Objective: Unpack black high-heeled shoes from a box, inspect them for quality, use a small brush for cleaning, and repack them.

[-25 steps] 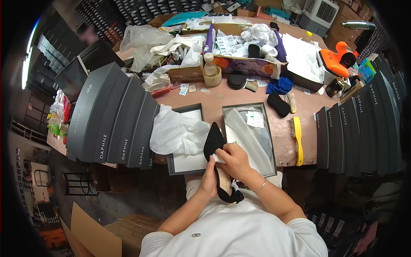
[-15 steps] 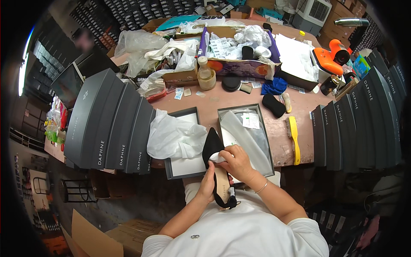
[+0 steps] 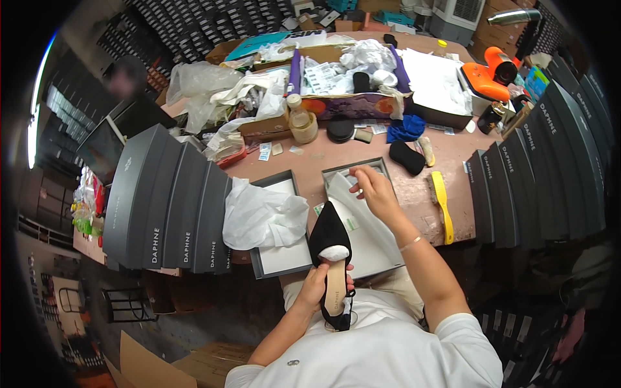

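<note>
My left hand (image 3: 317,284) is closed round the side of a black pointed shoe (image 3: 328,229), its toe pointing away from me. White stuffing (image 3: 334,253) sits in the toe opening, and the insole is beige. My right hand (image 3: 375,192) is raised over the dark shoebox (image 3: 354,163), its bent fingers apart, close to the white tissue paper (image 3: 343,187) in the box. Nothing shows clearly between those fingers. The right forearm hides part of the box. Left of the shoe, crumpled white tissue (image 3: 265,213) covers much of a dark-rimmed lid or tray (image 3: 284,262).
Upright dark shoeboxes stand in rows on the left (image 3: 145,200) and right (image 3: 543,174). A yellow brush (image 3: 442,207) and a black pad (image 3: 406,158) lie at right. Behind are a glue bottle (image 3: 301,121), a purple carton of paper (image 3: 349,107) and an orange tool (image 3: 486,81).
My right hand has left the shoe's white stuffing and moved up over the shoebox. The stuffing now sits inside the toe opening. The left hand still holds the shoe.
</note>
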Demonstrator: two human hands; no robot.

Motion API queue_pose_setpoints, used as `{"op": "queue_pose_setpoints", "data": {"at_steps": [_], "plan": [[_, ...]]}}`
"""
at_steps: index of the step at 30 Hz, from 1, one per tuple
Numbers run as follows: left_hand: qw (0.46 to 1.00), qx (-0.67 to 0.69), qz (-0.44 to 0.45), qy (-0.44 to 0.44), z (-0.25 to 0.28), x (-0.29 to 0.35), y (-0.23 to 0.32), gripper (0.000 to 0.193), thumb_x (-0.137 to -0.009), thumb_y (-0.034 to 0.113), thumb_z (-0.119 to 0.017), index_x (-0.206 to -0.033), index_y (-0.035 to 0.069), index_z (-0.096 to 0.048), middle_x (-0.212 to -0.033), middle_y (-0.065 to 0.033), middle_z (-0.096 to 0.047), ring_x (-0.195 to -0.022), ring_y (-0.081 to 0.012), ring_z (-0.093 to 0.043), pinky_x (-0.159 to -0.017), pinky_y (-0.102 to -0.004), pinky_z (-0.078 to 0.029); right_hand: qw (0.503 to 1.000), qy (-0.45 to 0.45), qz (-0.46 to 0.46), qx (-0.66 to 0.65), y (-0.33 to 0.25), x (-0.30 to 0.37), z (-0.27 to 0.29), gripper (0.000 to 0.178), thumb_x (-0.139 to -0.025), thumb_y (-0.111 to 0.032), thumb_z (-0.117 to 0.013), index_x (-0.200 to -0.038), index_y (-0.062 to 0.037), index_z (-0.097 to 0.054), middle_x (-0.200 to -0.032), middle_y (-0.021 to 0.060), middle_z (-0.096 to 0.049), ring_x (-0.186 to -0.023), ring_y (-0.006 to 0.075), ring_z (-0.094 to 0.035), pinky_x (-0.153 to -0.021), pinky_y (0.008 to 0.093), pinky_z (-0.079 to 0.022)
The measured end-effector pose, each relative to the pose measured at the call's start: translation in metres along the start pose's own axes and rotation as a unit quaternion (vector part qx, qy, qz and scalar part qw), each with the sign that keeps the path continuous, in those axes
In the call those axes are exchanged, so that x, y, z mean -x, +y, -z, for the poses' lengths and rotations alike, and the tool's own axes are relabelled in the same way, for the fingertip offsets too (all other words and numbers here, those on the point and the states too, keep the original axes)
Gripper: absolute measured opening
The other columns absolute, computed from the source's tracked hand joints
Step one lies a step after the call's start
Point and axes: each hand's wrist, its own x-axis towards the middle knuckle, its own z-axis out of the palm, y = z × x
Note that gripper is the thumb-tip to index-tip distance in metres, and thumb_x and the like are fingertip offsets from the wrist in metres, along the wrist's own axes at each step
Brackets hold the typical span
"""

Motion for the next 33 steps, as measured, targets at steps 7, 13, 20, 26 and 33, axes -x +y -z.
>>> {"op": "queue_pose_setpoints", "data": {"at_steps": [7,13,20,26,33], "plan": [[0.985,0.161,0.051,0.04,0.042,-0.022,0.025,0.049,-0.098,0.047,-0.042,-0.105,0.0,-0.058,-0.091,-0.0096,-0.064,-0.075,-0.0192,-0.064,-0.07,-0.0322,-0.054,0.995,-0.092,0.027,-0.015,-0.002,0.063,-0.006,0.064,-0.089,-0.012,-0.064,-0.145,-0.0079,-0.032,-0.138,0.0172,-0.045,-0.111,0.0175,-0.056,-0.082,0.0291,-0.051],[0.983,-0.135,-0.082,0.097,0.021,-0.018,0.017,0.034,-0.097,0.031,-0.05,-0.109,0.001,-0.06,-0.096,-0.008,-0.065,-0.086,-0.0163,-0.063,-0.075,-0.028,-0.05,0.976,-0.16,0.13,0.076,-0.028,0.056,-0.051,0.09,-0.072,-0.028,-0.081,-0.142,0.0017,-0.034,-0.126,0.0236,-0.054,-0.111,0.0337,-0.058,-0.091,0.0371,-0.047],[0.989,0.123,0.003,0.081,0.011,-0.026,0.024,0.033,-0.096,0.035,-0.051,-0.1,0.003,-0.059,-0.081,-0.0032,-0.06,-0.066,-0.0124,-0.059,-0.055,-0.0252,-0.051,0.974,-0.213,0.035,0.066,-0.009,0.041,-0.072,0.073,-0.084,-0.024,-0.07,-0.142,0.0011,-0.034,-0.133,0.0214,-0.049,-0.117,0.0304,-0.053,-0.098,0.0347,-0.043],[0.84,0.53,0.063,-0.098,0.038,-0.039,0.063,0.031,-0.095,0.023,-0.057,-0.111,-0.003,-0.056,-0.083,-0.0089,-0.058,-0.061,-0.0127,-0.053,-0.048,-0.0214,-0.05,0.986,-0.168,0.02,-0.006,-0.008,0.068,-0.034,0.06,-0.089,-0.014,-0.064,-0.143,-0.0071,-0.037,-0.126,0.0142,-0.054,-0.106,0.0227,-0.057,-0.085,0.0325,-0.048],[0.904,0.423,-0.048,0.046,0.052,-0.05,0.054,0.034,-0.092,0.034,-0.059,-0.1,0.001,-0.059,-0.069,-0.0061,-0.059,-0.06,-0.015,-0.06,-0.051,-0.0238,-0.054,0.971,-0.161,0.164,0.059,-0.06,0.113,-0.053,0.031,-0.077,-0.014,-0.077,-0.099,0.0005,-0.061,-0.094,0.0102,-0.06,-0.081,0.0192,-0.06,-0.069,0.0288,-0.049]]}}
